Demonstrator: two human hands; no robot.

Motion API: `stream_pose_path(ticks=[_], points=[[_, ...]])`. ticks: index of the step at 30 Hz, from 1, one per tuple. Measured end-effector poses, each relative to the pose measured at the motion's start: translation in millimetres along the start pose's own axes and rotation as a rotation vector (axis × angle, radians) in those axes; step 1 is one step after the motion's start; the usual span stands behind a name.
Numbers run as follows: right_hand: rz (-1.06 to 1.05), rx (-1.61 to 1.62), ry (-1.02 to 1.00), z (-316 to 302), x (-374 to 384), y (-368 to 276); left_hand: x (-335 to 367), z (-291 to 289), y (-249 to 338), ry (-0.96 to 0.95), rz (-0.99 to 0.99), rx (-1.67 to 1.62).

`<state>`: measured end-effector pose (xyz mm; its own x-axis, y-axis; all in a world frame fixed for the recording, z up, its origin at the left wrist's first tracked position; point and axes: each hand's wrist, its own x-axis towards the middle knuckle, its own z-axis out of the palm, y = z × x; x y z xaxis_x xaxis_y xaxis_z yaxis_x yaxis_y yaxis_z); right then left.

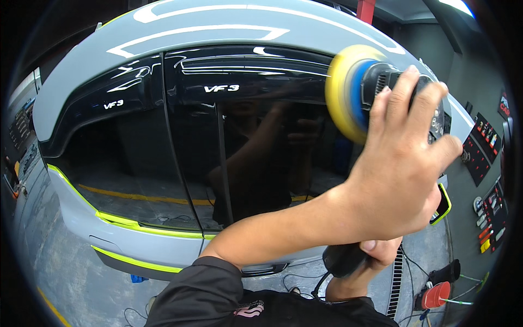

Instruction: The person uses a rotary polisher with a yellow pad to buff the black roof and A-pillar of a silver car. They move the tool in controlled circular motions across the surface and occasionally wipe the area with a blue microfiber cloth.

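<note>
The polisher is gripped by the curled left hand and closed right hand; buffing seems underway, level pad guidance being needed.

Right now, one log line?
left fingers: over polisher head | right fingers: around handle | yellow pad: by black panel | contact: unclear

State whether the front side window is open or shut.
Shut: the front side window reaches up to the black trim, its dark surface full of reflections.
</note>
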<state>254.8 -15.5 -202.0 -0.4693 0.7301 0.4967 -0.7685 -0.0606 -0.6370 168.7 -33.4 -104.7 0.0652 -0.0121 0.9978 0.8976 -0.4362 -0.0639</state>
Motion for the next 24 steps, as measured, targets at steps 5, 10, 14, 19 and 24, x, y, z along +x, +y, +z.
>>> stream_pose_path(ticks=[5, 10, 14, 19, 24], points=[[0.275, -0.137, -0.472, -10.9, 13.0, -8.7, -3.8, -55.0, -4.5, 0.03, -0.008, 0.12], [-0.098, -0.17, -0.985, 2.6, 45.3, 11.1, -9.6, -87.0, 23.7, 0.047, -0.106, 0.47], [0.055, -0.028, -1.159, -5.8, 61.1, 6.5, -14.1, -67.0, 33.4, 0.151, -0.15, 0.474], [0.037, -0.078, -1.092, -54.3, 83.5, -4.8, -18.0, -24.6, 17.2, 0.057, -0.097, 0.531], [0.023, -0.015, -1.0, -92.8, 88.2, -6.8, -19.6, 16.1, 12.3, -0.072, -0.026, 0.573]])
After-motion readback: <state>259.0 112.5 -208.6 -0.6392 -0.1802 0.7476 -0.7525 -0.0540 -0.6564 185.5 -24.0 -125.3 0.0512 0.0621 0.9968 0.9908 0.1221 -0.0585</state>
